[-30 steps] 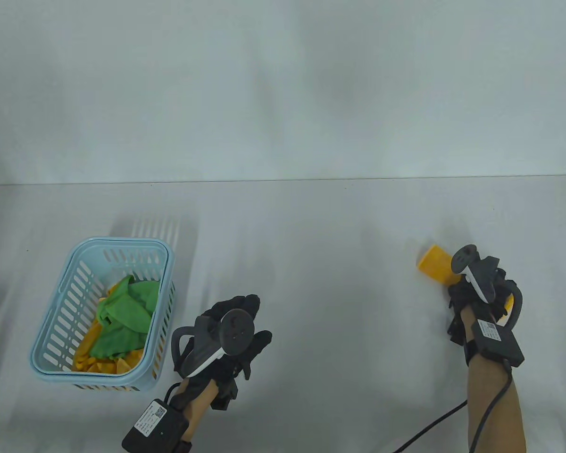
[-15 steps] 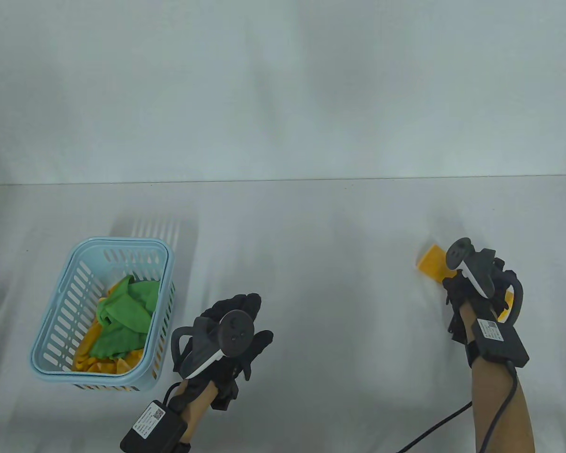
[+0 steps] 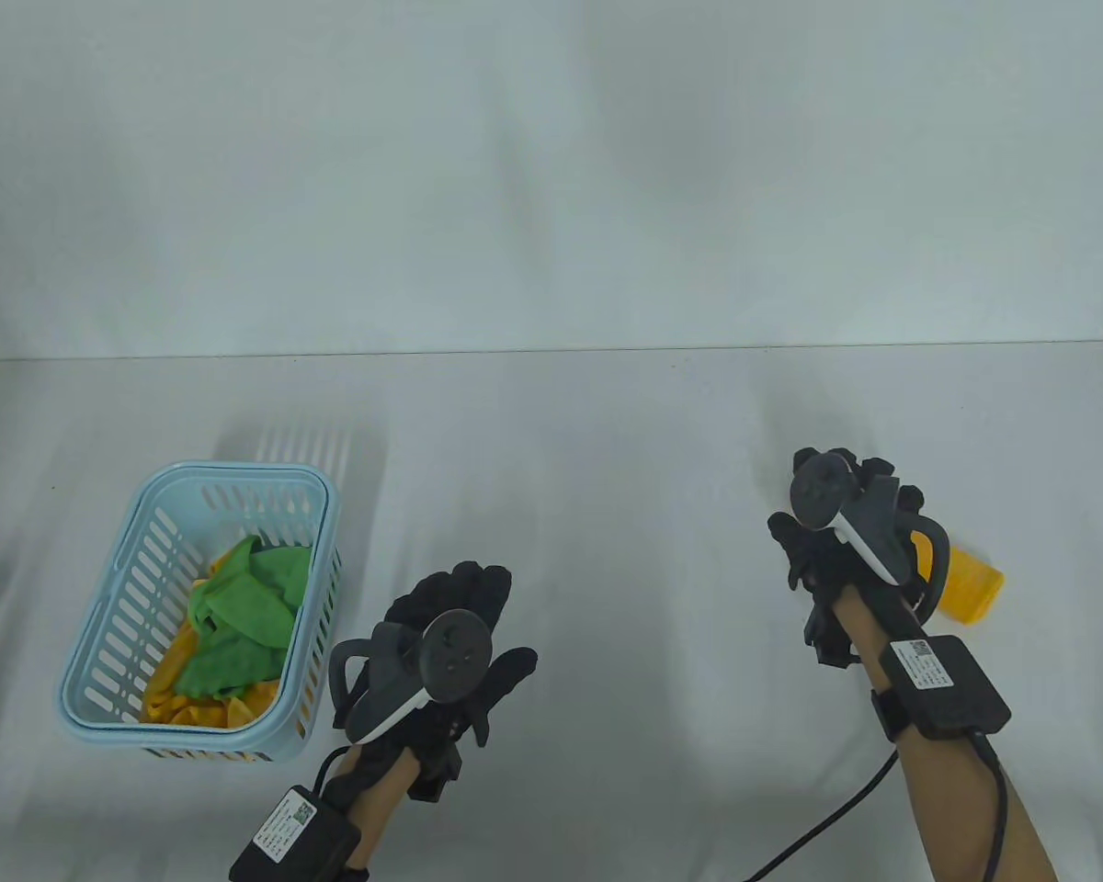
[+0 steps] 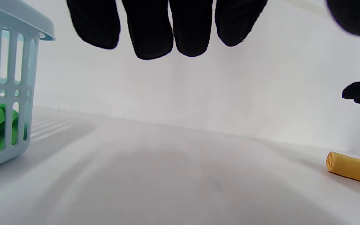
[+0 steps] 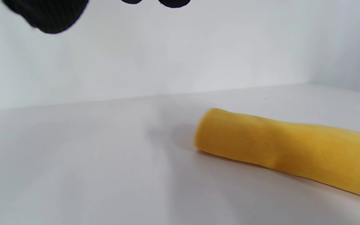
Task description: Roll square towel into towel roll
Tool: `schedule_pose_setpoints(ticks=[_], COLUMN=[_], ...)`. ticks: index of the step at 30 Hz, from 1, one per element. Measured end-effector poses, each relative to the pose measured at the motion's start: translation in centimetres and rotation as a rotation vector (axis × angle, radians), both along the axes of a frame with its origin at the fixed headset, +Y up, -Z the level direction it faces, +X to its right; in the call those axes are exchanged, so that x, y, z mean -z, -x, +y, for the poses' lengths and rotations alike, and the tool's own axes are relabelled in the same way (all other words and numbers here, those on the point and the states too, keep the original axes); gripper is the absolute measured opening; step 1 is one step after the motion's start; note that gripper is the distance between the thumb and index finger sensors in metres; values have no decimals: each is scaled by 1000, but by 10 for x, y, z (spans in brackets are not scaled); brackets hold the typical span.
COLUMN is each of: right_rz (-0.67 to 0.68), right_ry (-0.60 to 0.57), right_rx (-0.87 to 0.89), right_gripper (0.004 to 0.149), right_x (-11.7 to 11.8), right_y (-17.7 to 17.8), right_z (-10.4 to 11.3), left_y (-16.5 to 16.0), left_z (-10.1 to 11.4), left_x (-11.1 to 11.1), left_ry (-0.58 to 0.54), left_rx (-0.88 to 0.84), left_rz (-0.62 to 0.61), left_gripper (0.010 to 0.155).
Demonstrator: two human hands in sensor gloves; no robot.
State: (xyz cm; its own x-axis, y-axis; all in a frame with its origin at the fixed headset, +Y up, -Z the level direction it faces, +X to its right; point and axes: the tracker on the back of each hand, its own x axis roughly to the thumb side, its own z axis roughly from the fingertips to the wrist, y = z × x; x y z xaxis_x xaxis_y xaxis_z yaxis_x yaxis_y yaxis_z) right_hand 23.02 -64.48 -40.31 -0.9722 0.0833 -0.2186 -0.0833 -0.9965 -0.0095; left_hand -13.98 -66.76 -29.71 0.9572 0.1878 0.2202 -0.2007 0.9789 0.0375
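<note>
The left hand [image 3: 450, 643] hovers with fingers straight, holding nothing. Farther out, the right hand [image 3: 836, 533] hangs relaxed and empty just beside the yellow towel roll [image 3: 970, 583], which lies on the table [image 3: 607, 441] at its right, long axis slanting (spiral end toward the left). Half a second earlier that hand covered the roll; now it has shifted leftward, clear.

On the white table [image 3: 607, 441] the yellow towel roll [image 3: 970, 588] lies partly hidden behind the right hand [image 3: 846, 537], whose fingers are off it. The left hand [image 3: 455, 643] hovers flat, holding nothing, beside a blue basket [image 3: 101, 634] containing green and yellow cloths [image 3: 239, 625]
</note>
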Motion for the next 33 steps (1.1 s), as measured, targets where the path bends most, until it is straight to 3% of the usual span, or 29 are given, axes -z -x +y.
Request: schedule_pose_setpoints(ticks=[7, 14, 17, 22, 27, 33], right_rz=[162, 308, 358, 427, 487, 488], right_ry=[-34, -102, -143, -104, -138, -152], right_rx=[12, 62, 131, 202, 201, 215], right_gripper=[80, 80, 80, 82, 81, 80], right_x=[-27, -59, -76, -92, -102, -102], right_y=[49, 95, 115, 140, 151, 147], right_z=[15, 14, 6, -10, -28, -32], left_y=[1, 2, 4, 19, 50, 96], left_z=[2, 5, 18, 45, 80, 108], left_x=[-2, -4, -6, -3, 3, 14], left_ry=[-22, -61, -97, -80, -101, -68], left_rx=[-4, -10, -35, -84, -31, 49], left_rz=[9, 38, 59, 98, 196, 315], left_gripper=[88, 88, 88, 87, 87, 87])
